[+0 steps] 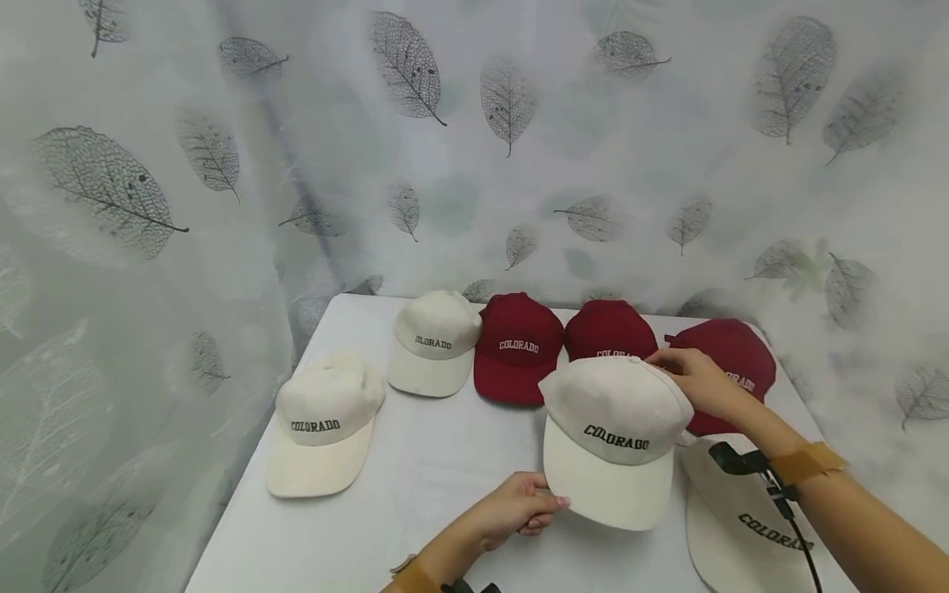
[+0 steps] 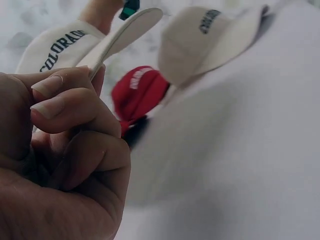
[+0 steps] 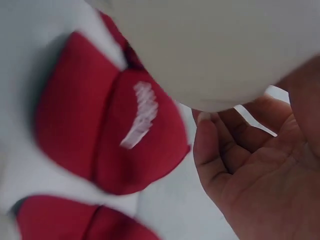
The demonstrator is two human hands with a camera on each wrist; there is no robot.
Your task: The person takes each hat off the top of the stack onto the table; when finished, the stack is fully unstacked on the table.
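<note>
A cream cap (image 1: 615, 408) with dark COLORADO lettering is held up above the table, its brim towards me. My left hand (image 1: 517, 509) pinches the left edge of the brim between thumb and fingers; the left wrist view shows the other fingers of that hand (image 2: 82, 125) curled in. At the back of the crown, my right hand (image 1: 693, 377) grips the cap's far right side. In the right wrist view the cream crown (image 3: 220, 50) covers part of the right hand's fingertips (image 3: 204, 120).
Along the back of the white table (image 1: 445, 461) sit a cream cap (image 1: 436, 338) and red caps (image 1: 519, 338), (image 1: 611, 325), (image 1: 730, 354). Another cream cap (image 1: 319, 436) lies at the left, and one (image 1: 741, 519) at the right under my forearm. A leaf-patterned curtain (image 1: 474, 165) hangs behind.
</note>
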